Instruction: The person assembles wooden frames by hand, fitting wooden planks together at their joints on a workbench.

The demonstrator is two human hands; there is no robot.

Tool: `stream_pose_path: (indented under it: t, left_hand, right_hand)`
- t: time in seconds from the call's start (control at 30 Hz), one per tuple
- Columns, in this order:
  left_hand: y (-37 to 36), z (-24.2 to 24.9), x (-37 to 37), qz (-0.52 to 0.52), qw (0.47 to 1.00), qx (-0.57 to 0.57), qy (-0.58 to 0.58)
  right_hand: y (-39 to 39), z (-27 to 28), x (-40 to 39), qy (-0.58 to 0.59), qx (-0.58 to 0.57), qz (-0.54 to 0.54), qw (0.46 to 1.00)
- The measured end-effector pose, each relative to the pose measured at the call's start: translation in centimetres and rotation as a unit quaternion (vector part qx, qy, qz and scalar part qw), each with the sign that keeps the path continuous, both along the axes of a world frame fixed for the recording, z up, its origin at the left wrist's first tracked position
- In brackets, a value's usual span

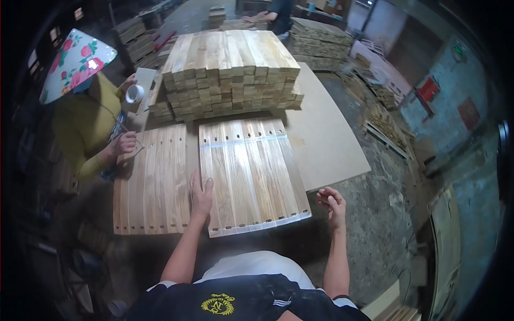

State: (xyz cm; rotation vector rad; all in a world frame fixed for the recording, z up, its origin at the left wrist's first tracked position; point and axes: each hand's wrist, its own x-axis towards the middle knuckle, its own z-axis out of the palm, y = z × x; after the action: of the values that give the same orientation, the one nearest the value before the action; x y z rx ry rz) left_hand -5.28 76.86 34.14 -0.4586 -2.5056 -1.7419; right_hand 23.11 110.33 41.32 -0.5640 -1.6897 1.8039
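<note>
In front of me lies a row of pale wooden slats (249, 179), set side by side, with dark slots near both ends. My left hand (201, 195) rests at this row's left edge, fingers stretched out and thumb apart. Off the near right corner, my right hand (333, 206) is raised with its fingers curled together; whatever they may hold is hidden. To the left is a second row of slats (155, 184), with similar slots. Over it, a co-worker's hand (126, 143) holds a thin stick-like tool.
A tall stack of wooden slats (230, 80) stands behind both rows. The co-worker in a flowered conical hat (77, 67) holds a white cup (134, 94) at the left. A large board (332, 144) juts out at the right. Another person (279, 16) stands at the back.
</note>
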Motion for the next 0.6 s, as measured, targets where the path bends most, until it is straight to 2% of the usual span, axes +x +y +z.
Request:
stream_pose_path:
  t: [0.1,0.17,0.3,0.37,0.4,0.47,0.5,0.6]
  left_hand:
    - [0.7,-1.4,-0.2,0.028,0.996,0.022,-0.084]
    - [0.3,-2.4,-0.8,0.005,0.995,0.041,-0.094]
    - [0.3,0.5,-1.4,-0.061,0.987,0.087,-0.118]
    - [0.6,-0.6,-2.3,-0.068,0.974,0.183,-0.117]
    - [0.6,-1.5,-2.7,-0.074,0.963,0.231,-0.118]
    - [0.9,-2.9,-3.1,-0.053,0.967,0.22,-0.115]
    - [1.0,-3.4,-3.4,-0.055,0.966,0.228,-0.112]
    - [1.5,-3.1,-3.5,-0.081,0.952,0.273,-0.109]
  right_hand:
    - [4.8,-2.5,-4.1,-0.011,-0.012,0.03,0.999]
    - [6.2,-4.2,-6.5,-0.004,-0.023,0.043,0.999]
    - [7.0,-6.3,-11.1,0.023,-0.061,0.078,0.995]
    - [6.7,-7.2,-12.8,0.052,-0.069,0.096,0.992]
    - [6.3,-7.9,-13.3,0.068,-0.062,0.108,0.99]
    - [5.3,-8.2,-14.4,0.102,-0.044,0.13,0.985]
    - [5.0,-7.6,-14.4,0.076,0.075,0.124,0.986]
    - [4.4,-7.7,-14.5,0.155,-0.053,0.115,0.98]
